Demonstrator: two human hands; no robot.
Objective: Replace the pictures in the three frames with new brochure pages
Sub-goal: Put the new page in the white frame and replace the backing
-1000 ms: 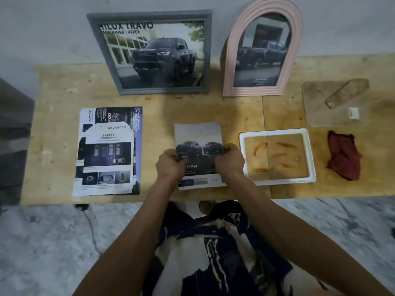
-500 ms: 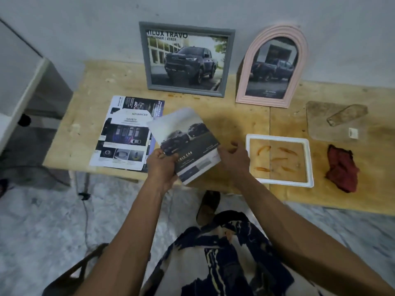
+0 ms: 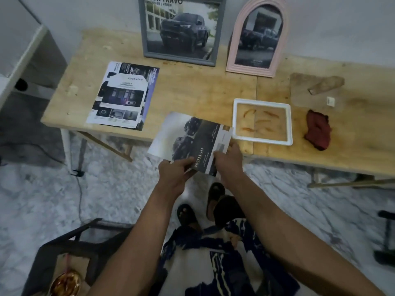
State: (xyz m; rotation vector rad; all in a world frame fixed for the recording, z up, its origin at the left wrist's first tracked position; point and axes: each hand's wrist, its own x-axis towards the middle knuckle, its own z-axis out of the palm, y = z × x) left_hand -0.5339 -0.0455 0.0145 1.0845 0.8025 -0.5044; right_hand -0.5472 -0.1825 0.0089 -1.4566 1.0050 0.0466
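Both hands, left [image 3: 173, 171] and right [image 3: 229, 161], are pinching a page [image 3: 190, 142], holding it just beside the white frame [image 3: 262, 142], over the table [image 3: 192, 90] edge.

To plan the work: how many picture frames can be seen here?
3: grey frame leaning on the wall, pink arched frame right of it, white frame lying flat on the table.

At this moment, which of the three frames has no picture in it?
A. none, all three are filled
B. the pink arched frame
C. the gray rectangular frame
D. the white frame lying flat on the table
D: the white frame shows bare table wood through its opening, while the gray frame and pink arched frame both show truck pictures.
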